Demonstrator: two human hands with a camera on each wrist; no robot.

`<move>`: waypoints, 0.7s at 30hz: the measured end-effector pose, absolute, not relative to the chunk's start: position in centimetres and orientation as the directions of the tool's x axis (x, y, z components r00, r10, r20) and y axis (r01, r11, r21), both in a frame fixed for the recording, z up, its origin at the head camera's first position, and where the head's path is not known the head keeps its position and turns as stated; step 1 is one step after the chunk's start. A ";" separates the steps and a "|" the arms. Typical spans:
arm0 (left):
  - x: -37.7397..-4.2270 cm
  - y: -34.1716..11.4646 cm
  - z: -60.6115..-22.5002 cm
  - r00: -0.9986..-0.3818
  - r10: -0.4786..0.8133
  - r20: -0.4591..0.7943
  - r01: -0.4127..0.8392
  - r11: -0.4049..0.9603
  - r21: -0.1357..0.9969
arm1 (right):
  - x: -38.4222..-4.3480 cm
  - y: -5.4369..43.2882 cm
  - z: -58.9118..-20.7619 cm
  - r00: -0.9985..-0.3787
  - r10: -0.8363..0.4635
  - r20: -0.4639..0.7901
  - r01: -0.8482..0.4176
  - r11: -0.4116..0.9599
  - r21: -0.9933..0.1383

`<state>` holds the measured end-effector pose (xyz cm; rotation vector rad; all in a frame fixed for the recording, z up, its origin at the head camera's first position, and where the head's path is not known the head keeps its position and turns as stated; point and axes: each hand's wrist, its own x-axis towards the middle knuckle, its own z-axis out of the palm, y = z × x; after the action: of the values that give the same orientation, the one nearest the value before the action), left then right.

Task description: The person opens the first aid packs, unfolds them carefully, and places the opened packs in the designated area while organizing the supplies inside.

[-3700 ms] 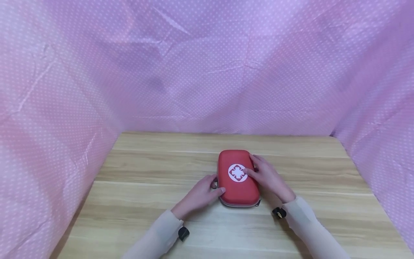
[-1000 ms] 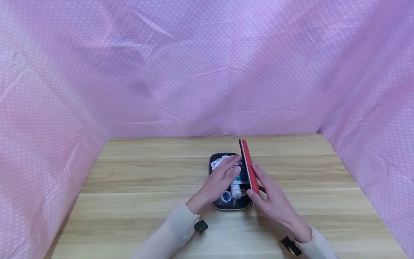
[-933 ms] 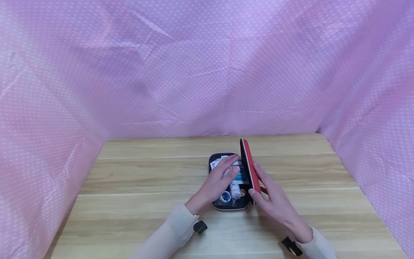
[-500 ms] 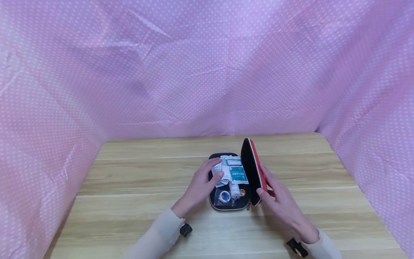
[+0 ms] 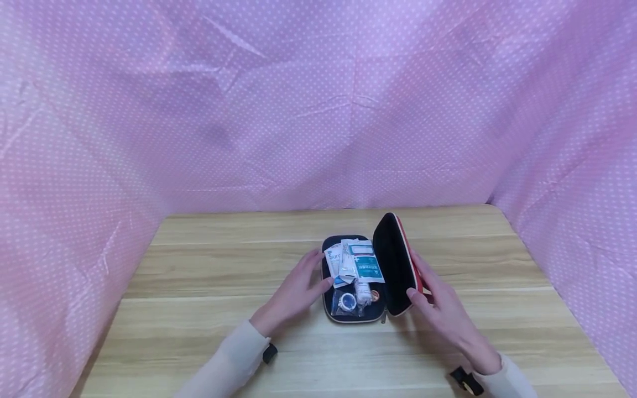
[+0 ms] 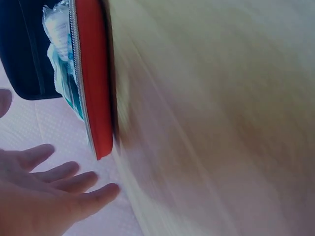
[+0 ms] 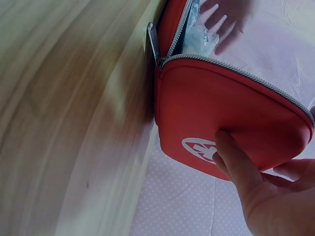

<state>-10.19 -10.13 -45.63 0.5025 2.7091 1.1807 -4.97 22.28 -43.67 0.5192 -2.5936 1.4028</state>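
Note:
A red first-aid case lies unzipped on the table, its lid tilted up on the right side. My right hand holds that lid, thumb at the inner rim and fingers behind; the right wrist view shows fingertips against the red outside near the white cross emblem. My left hand is by the case's left edge with fingers spread and nothing in them. Inside the base lie white and teal sachets, a clear-wrapped white roll and a round white-and-blue item in clear plastic.
A wood-grain table carries the case. Pink dotted cloth hangs behind and on both sides. A zipper pull hangs at the case's corner in the right wrist view. A small orange-brown round item sits near the hinge.
The case was closed at first; its lid has since swung up and to the right with my right hand. My left hand has drawn back left from over the contents, uncovering them.

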 end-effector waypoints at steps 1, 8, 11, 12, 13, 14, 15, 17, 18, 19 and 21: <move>-10.2 -10.2 -45.8 -0.932 0.361 -0.010 0.242 0.645 0.725 | -5.0 22.4 -43.7 -0.930 -0.226 0.290 -0.366 0.505 -0.782; -10.6 -10.5 -46.0 -0.917 0.392 -0.071 0.255 0.714 0.652 | -5.2 23.2 -43.7 -0.944 -0.194 0.266 -0.329 0.511 -0.794; -10.8 -10.7 -46.0 -0.910 0.402 -0.104 0.266 0.756 0.598 | -5.4 23.7 -43.6 -0.949 -0.181 0.257 -0.314 0.516 -0.797; -10.9 -10.8 -46.0 -0.908 0.403 -0.114 0.269 0.769 0.581 | -5.4 23.9 -43.5 -0.951 -0.175 0.253 -0.308 0.521 -0.796; -11.0 -10.9 -46.0 -0.906 0.405 -0.122 0.272 0.779 0.566 | -5.5 24.1 -43.5 -0.953 -0.168 0.252 -0.303 0.529 -0.793; -11.1 -10.9 -46.1 -0.905 0.405 -0.129 0.274 0.788 0.552 | -5.5 24.3 -43.4 -0.955 -0.163 0.247 -0.295 0.534 -0.792; -11.2 -11.0 -46.1 -0.904 0.404 -0.138 0.274 0.797 0.538 | -5.5 24.5 -43.4 -0.958 -0.156 0.240 -0.286 0.539 -0.792; -11.4 -11.1 -46.1 -0.902 0.407 -0.143 0.279 0.804 0.525 | -5.6 24.9 -43.3 -0.963 -0.142 0.227 -0.268 0.550 -0.791; -11.4 -11.2 -46.1 -0.901 0.411 -0.140 0.286 0.804 0.521 | -5.7 25.1 -43.3 -0.965 -0.137 0.223 -0.261 0.553 -0.791; -11.5 -11.2 -46.1 -0.900 0.414 -0.140 0.290 0.806 0.517 | -5.8 25.3 -43.3 -0.967 -0.131 0.220 -0.255 0.559 -0.789; -11.6 -11.2 -46.1 -0.898 0.419 -0.136 0.300 0.807 0.509 | -6.0 25.7 -43.3 -0.968 -0.122 0.218 -0.248 0.572 -0.782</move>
<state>-11.61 -11.24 -46.13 0.5565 2.7514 0.7164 -6.05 25.65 -43.33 0.3142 -2.6590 1.3567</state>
